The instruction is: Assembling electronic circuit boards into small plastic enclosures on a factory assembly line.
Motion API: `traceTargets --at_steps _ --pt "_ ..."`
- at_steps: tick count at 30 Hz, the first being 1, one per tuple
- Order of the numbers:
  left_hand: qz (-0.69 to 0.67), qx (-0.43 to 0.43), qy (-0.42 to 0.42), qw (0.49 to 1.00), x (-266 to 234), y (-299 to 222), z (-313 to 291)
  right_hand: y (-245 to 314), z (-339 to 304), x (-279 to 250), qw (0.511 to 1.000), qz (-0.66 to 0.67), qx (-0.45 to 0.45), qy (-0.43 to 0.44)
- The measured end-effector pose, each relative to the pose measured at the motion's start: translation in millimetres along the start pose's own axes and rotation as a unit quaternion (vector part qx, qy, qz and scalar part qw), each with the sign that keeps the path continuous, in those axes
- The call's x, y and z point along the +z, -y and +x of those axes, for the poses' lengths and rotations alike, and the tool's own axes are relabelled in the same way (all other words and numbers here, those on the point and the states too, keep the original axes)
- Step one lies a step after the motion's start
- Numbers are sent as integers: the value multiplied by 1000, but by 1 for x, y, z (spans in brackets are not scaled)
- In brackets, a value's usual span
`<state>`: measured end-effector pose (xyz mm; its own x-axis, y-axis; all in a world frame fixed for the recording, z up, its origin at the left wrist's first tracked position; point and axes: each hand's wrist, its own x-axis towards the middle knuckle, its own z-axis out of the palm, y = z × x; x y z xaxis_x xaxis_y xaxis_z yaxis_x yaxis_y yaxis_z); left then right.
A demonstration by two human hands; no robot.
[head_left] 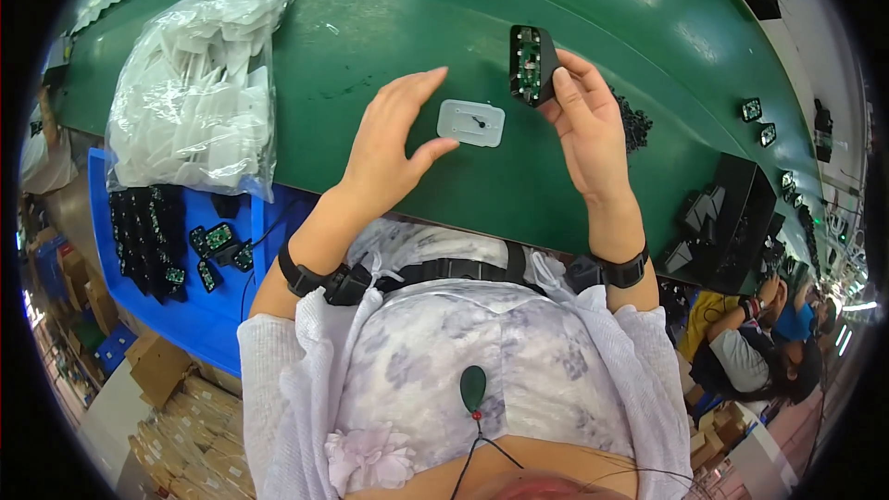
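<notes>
In my right hand (587,120) is a black plastic housing (548,60), pinched by its right side between thumb and fingers and held up over the table. A green circuit board (528,65) shows in its open face. My left hand (394,130) holds nothing; its thumb and fingers are spread, beside a translucent white plastic cover (470,123) that lies on the green table. A small black piece (479,121) sits within that cover. Whether the thumb touches the cover's edge, I cannot tell.
A clear bag (199,83) of white plastic parts lies at the left. Below it, a blue bin (167,315) holds black housings with boards. Small black parts (635,120) are piled past my right hand. A black box (732,218) with parts stands at the right; co-workers (750,343) sit beyond.
</notes>
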<state>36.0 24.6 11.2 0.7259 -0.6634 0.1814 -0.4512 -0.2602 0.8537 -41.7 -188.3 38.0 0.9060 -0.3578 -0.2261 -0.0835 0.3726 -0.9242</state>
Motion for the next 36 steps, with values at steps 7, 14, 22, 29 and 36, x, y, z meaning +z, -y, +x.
traceTargets --at_steps 7,14,22,29,36 --pt "191 130 12 973 28 4 -1 -13 14 -28 865 -428 -251 -80" --pt "172 135 1 976 33 1 1 -20 29 -26 738 -584 -336 -44" --pt "215 112 -7 970 33 2 0 -24 27 -21 752 -577 -316 -37" --pt "228 115 5 967 36 -1 3 -20 27 -27 758 -574 -308 -25" --pt "226 121 1 967 40 -5 9 -13 23 -37 739 -588 -326 -45"
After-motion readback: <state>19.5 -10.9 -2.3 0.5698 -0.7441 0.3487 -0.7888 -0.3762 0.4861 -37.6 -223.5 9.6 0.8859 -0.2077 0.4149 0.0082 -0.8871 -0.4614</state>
